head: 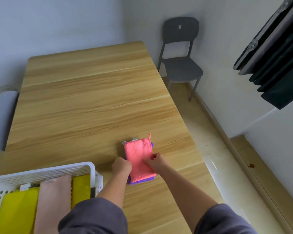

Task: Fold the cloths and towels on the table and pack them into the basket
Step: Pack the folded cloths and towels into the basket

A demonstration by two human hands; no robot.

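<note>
Fingers of the left hand [121, 167] curled round the left edge of a fuzzy coral cloth [139, 156], folded to a rectangle atop a purple cloth [142, 180] on the wood-grain desk [91, 98]. The right hand [156, 161] pinched the coral cloth's right edge. Left of the fingers, a white perforated plastic basket [41, 171] held smooth yellow cloths [15, 208] and a plush pale pink towel [54, 196].

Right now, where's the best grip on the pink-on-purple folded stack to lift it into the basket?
Take the folded stack by its two long edges, one hand per side, where the left hand and right hand sit. It lies flat and narrow, purple cloth poking out under the pink cloth, so fingers probably should go beneath the purple to lift both.
</note>
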